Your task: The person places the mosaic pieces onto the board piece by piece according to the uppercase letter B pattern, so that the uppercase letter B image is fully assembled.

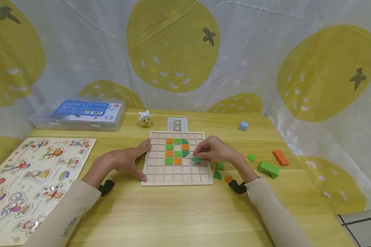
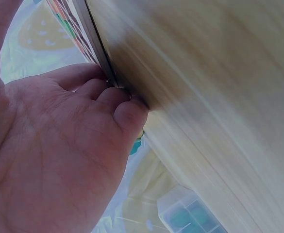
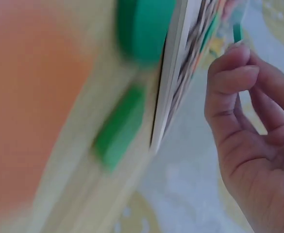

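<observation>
My right hand (image 1: pixel 214 149) pinches a dark green quarter-circle tile (image 1: pixel 196 159) between thumb and fingertips, over the right part of the wooden grid board (image 1: pixel 176 179). The tile's thin edge shows above the fingertips in the right wrist view. Orange and green square tiles (image 1: pixel 169 146) and dark green quarter-circle tiles (image 1: pixel 185 153) sit in the board's upper middle cells. My left hand (image 1: pixel 125 159) rests at the board's left edge, thumb and fingers spread apart. In the left wrist view, its fingertips touch the board's side.
A pattern card (image 1: pixel 177 124) lies behind the board. Loose green tiles (image 1: pixel 217 175), an orange piece (image 1: pixel 228 179), a green block (image 1: pixel 268 169), an orange block (image 1: pixel 280 157) and a blue block (image 1: pixel 243 126) lie rightward. Leftward are a picture puzzle (image 1: pixel 89 144), a plastic case (image 1: pixel 111 127) and a figurine (image 1: pixel 145 118).
</observation>
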`<state>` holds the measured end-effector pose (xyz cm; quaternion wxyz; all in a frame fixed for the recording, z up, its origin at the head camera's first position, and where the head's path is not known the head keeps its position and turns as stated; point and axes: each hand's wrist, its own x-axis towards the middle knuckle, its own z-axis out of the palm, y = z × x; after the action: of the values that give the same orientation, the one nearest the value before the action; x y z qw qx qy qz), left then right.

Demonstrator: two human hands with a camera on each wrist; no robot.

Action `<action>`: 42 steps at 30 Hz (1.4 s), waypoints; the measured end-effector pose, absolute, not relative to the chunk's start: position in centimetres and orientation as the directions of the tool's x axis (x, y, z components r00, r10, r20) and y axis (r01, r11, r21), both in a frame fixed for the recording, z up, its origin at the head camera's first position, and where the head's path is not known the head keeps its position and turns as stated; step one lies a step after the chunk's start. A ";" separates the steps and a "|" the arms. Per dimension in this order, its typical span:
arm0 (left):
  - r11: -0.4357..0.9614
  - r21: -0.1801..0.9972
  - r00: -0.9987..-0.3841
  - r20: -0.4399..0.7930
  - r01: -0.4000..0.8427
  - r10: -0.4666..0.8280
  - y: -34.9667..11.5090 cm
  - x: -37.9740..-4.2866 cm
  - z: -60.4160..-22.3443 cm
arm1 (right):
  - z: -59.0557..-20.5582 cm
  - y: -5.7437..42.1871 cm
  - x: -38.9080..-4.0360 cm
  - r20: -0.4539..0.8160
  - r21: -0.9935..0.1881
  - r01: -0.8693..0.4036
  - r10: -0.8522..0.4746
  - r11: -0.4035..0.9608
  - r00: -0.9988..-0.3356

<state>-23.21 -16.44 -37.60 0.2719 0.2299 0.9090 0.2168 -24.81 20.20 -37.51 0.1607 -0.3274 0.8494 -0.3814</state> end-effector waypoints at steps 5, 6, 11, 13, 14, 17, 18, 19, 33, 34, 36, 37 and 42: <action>0.801 0.520 -0.750 -0.393 0.296 0.532 -16.5 -23.1 -37.6 | -38.0 17.6 -24.7 0.000 -0.718 -0.459 -0.659 0.523 -0.752; 0.800 0.520 -0.750 -0.391 0.299 0.534 -16.5 -23.1 -37.6 | -38.1 17.3 -24.6 0.016 -0.691 -0.482 -0.656 0.539 -0.755; 0.799 0.519 -0.750 -0.387 0.303 0.536 -16.2 -23.1 -37.4 | -38.0 16.6 -24.0 0.063 -0.623 -0.552 -0.667 0.555 -0.742; 0.800 0.518 -0.750 -0.389 0.302 0.535 -16.2 -23.1 -37.3 | -38.0 16.5 -23.9 0.055 -0.632 -0.554 -0.681 0.542 -0.730; 0.801 0.518 -0.750 -0.390 0.302 0.535 -16.2 -23.2 -37.3 | -38.0 16.5 -23.8 0.047 -0.638 -0.552 -0.689 0.537 -0.723; 0.802 0.518 -0.751 -0.391 0.299 0.533 -16.3 -23.1 -37.2 | -38.0 16.6 -23.8 0.022 -0.647 -0.543 -0.699 0.535 -0.715; 0.801 0.518 -0.751 -0.390 0.299 0.533 -16.3 -23.1 -37.2 | -38.0 16.6 -23.8 0.014 -0.648 -0.538 -0.698 0.539 -0.716; 0.802 0.519 -0.752 -0.391 0.296 0.531 -16.3 -23.1 -37.3 | -38.0 16.7 -23.8 0.005 -0.648 -0.532 -0.696 0.544 -0.718; 0.800 0.527 -0.755 -0.390 0.286 0.527 -16.5 -23.0 -37.6 | -38.3 16.0 -23.6 -0.010 -0.530 -0.492 -0.585 0.691 -0.811; 0.799 0.526 -0.754 -0.387 0.292 0.530 -16.5 -23.0 -37.6 | -38.3 15.9 -23.6 -0.011 -0.528 -0.488 -0.580 0.695 -0.814; 0.799 0.526 -0.755 -0.387 0.291 0.529 -16.5 -23.1 -37.6 | -38.3 15.9 -23.5 -0.016 -0.528 -0.480 -0.573 0.701 -0.819; 0.799 0.526 -0.756 -0.386 0.290 0.529 -16.5 -23.0 -37.6 | -38.4 15.8 -23.5 -0.017 -0.528 -0.478 -0.572 0.702 -0.820; 0.801 0.527 -0.758 -0.388 0.285 0.525 -16.4 -23.0 -37.7 | -38.5 15.6 -23.5 -0.023 -0.522 -0.470 -0.563 0.712 -0.826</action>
<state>-23.02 -16.43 -37.70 0.2679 0.2222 0.9104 0.2238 -23.46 15.61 -38.51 0.0903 -0.2806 0.9206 -0.2560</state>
